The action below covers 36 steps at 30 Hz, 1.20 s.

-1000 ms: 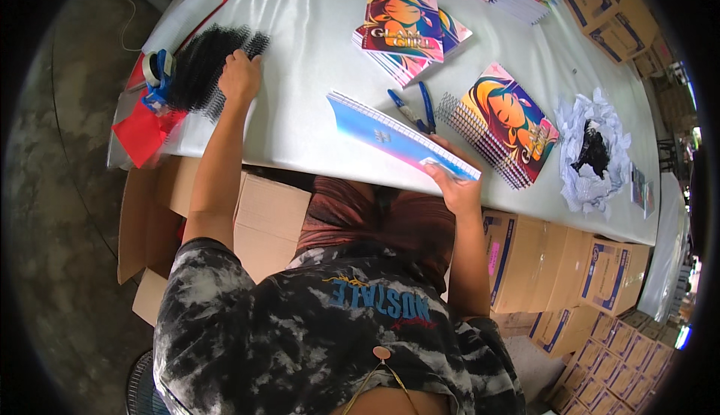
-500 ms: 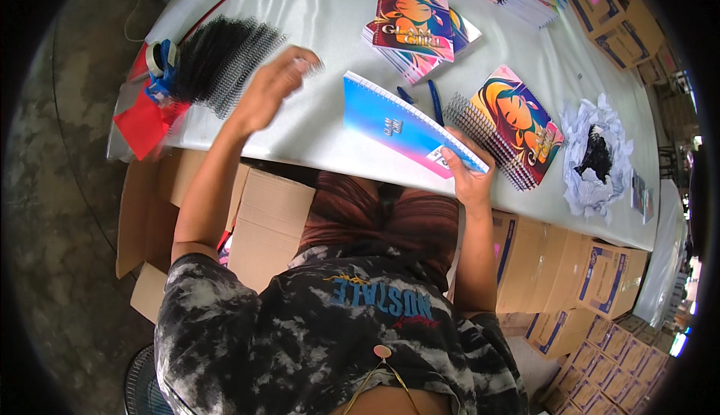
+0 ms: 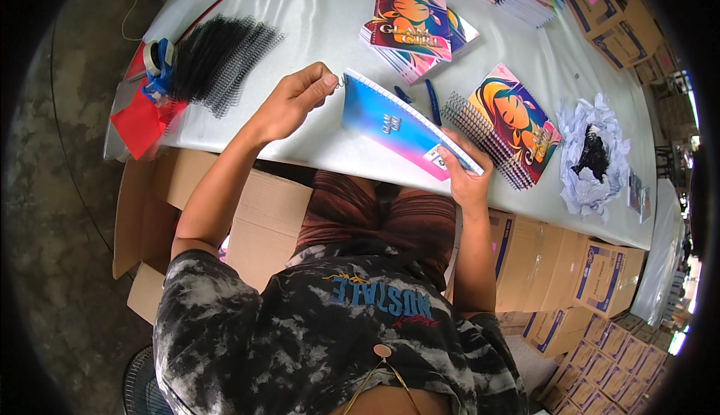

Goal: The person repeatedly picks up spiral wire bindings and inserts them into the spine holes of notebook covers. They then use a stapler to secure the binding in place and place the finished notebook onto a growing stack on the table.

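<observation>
A blue and pink notebook (image 3: 390, 122) with punched holes along its upper edge is gripped at its right end by my right hand (image 3: 466, 171), thumb on top. My left hand (image 3: 296, 103) pinches a dark spiral binding coil (image 3: 341, 82), mostly hidden in the fingers. The coil's tip is at the notebook's upper left corner; whether it has entered a hole is too small to tell. Just beyond the notebook lie blue-handled pliers (image 3: 432, 101). To the left spreads a pile of black spiral coils (image 3: 225, 58).
Notebooks with colourful covers form a far stack (image 3: 411, 21) and a coil-bound stack (image 3: 517, 118) at the right. Crumpled pale wrapping (image 3: 600, 141) surrounds something black. A blue tape dispenser (image 3: 159, 70) stands by red material (image 3: 139, 126). An open carton (image 3: 270, 216) sits below the table edge.
My left hand has come from beside the coil pile, rightward and down, bringing the coil to the notebook's corner. My right hand and the notebook have barely moved.
</observation>
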Motion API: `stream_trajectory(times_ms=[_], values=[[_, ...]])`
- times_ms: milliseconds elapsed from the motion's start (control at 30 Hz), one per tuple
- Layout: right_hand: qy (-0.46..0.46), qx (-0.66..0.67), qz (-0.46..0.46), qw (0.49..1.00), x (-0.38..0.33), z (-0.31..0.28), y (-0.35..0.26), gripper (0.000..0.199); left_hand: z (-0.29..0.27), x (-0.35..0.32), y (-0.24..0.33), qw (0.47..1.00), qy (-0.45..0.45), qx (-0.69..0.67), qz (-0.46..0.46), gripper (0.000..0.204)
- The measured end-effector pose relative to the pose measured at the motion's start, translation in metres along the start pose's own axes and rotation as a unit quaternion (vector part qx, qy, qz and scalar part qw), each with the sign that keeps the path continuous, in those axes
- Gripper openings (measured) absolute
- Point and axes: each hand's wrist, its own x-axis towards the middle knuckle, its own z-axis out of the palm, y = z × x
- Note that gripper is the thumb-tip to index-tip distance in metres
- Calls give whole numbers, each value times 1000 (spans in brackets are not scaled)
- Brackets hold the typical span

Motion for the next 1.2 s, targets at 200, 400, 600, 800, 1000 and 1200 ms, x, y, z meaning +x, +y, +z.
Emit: stream_trajectory(times_ms=[200,400,600,800,1000,1200], values=[[-45,35,-62,996,3,-2,10,32,-4,8,10,988,-34,-57,-142,43],[-51,9,-86,995,4,-3,9,35,-16,14,27,933,-112,-221,-260,44],[-23,8,-32,999,1,1,0,29,-19,17,22,940,-120,-197,-251,44],[-36,24,-45,998,1,0,1,28,-18,19,20,933,-108,-234,-251,44],[-49,11,-41,998,0,-4,4,29,-23,20,22,950,-119,-170,-234,45],[-41,-4,-45,998,1,-2,0,31,-20,21,23,968,-96,-101,-207,45]])
